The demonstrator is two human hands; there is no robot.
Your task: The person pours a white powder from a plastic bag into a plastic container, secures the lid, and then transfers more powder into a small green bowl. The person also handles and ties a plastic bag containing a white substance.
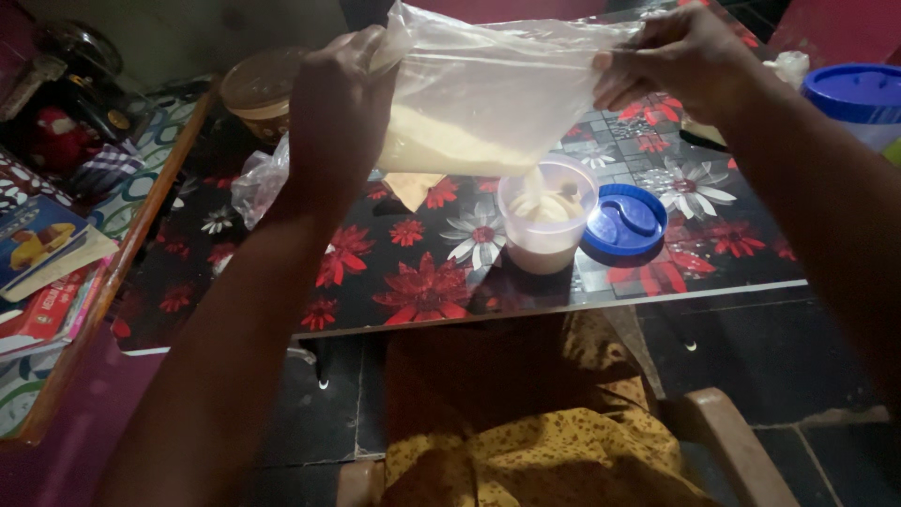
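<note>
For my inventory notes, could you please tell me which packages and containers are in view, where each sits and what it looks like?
Clear plastic bag: held tilted by both hands, pale yellow powder inside.
Small translucent jar: on the floral table under the bag, open, partly filled.
Blue round lid: flat beside the jar.
Blue-lidded tub: far right edge.
Colourful printed booklets: stacked at left.

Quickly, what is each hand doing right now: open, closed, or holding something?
Left hand: closed, its grip holding one end of the clear plastic bag of pale yellow powder.
Right hand: closed, pinching the same bag's other end.
</note>
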